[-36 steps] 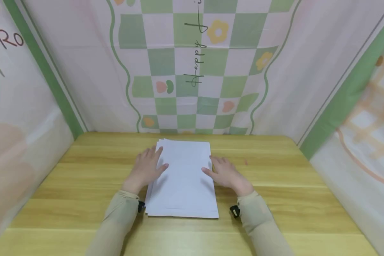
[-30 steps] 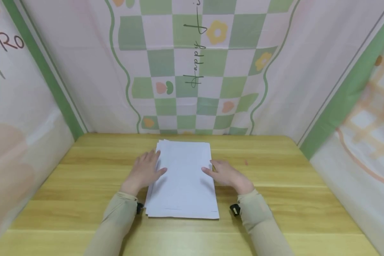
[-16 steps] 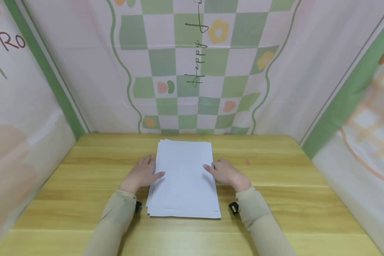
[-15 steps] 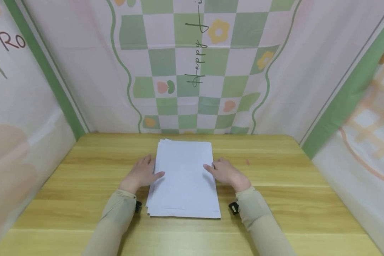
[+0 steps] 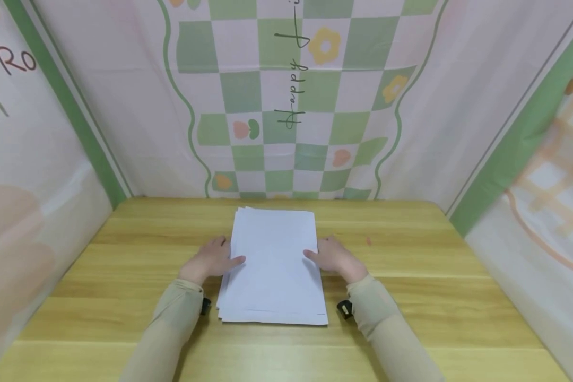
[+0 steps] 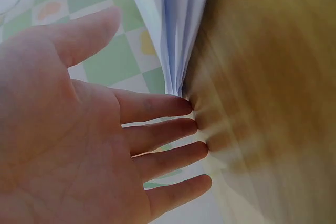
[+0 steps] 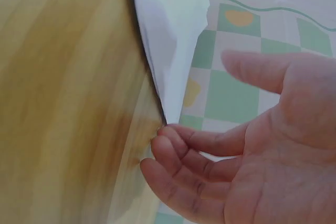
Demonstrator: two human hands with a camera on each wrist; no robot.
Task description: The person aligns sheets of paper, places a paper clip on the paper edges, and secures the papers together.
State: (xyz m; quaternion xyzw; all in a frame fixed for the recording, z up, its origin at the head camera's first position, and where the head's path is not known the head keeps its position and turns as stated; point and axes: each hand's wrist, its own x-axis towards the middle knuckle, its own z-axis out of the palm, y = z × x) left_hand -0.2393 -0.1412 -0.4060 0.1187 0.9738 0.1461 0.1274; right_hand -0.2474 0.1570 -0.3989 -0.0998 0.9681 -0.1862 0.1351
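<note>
A stack of white paper lies flat on the desk, straight in front of the person and between the two hands, its long axis running away from the body toward the checked cloth behind. The left hand is at the stack's left long edge and the right hand at its right long edge, so the paper lies inward of both; neither is plainly nearer, since each meets its own side, at about the middle of the stack's length. The left hand's grip is released: in its wrist view the fingers are extended and spread, with the index fingertip at the layered paper edge and the others against or close to the desk. The right hand's grip looks released too, its fingers loosely bent, with the foremost fingertip at the edge of the paper and no pinch visible. The left thumb and the right thumb reach inward over the top sheet; whether they press on it I cannot tell. The stack's left side is uneven, with layers jutting past the top sheet, so squaring it would seem to depend on pressure across the short axis.
</note>
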